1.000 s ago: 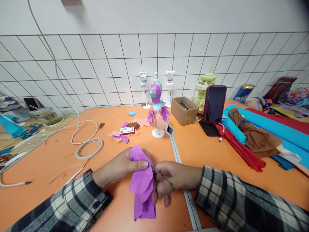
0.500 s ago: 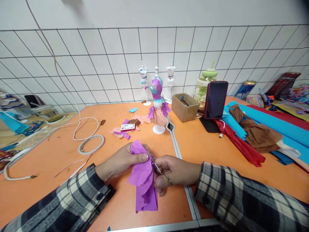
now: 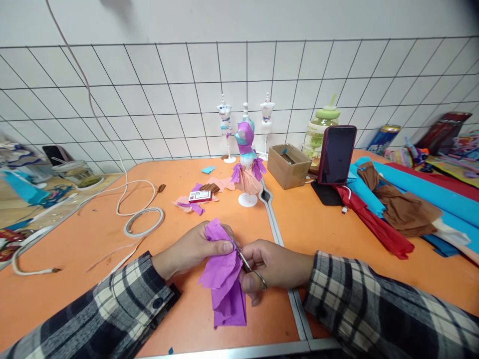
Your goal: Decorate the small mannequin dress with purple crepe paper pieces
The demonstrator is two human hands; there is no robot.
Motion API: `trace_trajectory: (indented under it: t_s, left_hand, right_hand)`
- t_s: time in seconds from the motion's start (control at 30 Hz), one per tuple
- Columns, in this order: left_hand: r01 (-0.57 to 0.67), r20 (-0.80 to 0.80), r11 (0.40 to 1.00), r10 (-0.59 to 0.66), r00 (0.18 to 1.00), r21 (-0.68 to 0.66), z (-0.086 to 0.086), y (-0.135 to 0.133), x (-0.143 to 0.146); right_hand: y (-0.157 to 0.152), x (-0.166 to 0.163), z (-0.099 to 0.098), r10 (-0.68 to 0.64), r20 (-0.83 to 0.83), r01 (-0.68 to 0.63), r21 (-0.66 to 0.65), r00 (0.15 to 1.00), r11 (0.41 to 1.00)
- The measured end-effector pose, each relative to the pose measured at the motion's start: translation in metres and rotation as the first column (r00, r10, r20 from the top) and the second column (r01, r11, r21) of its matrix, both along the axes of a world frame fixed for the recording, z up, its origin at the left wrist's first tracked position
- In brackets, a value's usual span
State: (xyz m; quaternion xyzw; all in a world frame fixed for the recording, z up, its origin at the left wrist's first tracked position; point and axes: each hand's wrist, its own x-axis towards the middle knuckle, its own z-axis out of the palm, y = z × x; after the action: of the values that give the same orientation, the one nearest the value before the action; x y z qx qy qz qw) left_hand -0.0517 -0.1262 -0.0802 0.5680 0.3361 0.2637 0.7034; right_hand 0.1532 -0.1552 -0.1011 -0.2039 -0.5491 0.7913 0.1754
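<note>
Near the front middle of the orange table, purple crepe paper (image 3: 222, 279) hangs in folded layers from my left hand (image 3: 196, 249), whose thumb presses on it. My right hand (image 3: 267, 264) is closed around the handles of small metal scissors (image 3: 245, 262). The blades lie against the right edge of the purple paper, close to my left thumb; their tips are partly hidden by paper. Beyond my hands stands a small dress form (image 3: 247, 159) in a purple and blue top and a peach skirt with purple ruffles.
Paper scraps and a small red-and-white box (image 3: 200, 196) lie left of the dress form. A tape roll (image 3: 144, 222) and white cable are farther left. Behind are more mini dress forms (image 3: 225, 119). Rightward stand a cardboard box (image 3: 289, 169), a phone (image 3: 338, 154), a bottle (image 3: 322, 134) and coloured paper (image 3: 404, 204).
The camera view has shifted slightly, so everything sits a little farther right. The scissor blades look closer together, while both hands keep their holds.
</note>
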Motion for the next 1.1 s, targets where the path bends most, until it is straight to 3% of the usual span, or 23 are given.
trace_trajectory:
  t_s: [0.8, 1.1]
  left_hand:
    - [0.155, -0.102, 0.969, -0.137, 0.985, 0.194, -0.0070, 0.0071, -0.0032]
    - [0.129, -0.103, 0.972, -0.111, 0.988, 0.194, -0.0021, 0.0060, -0.0040]
  right_hand:
    - [0.0018, -0.0009, -0.0025, 0.039, 0.083, -0.034, -0.057, 0.996, 0.998]
    - [0.0033, 0.0004, -0.0007, 0.004, 0.087, -0.006, 0.019, 0.996, 1.000]
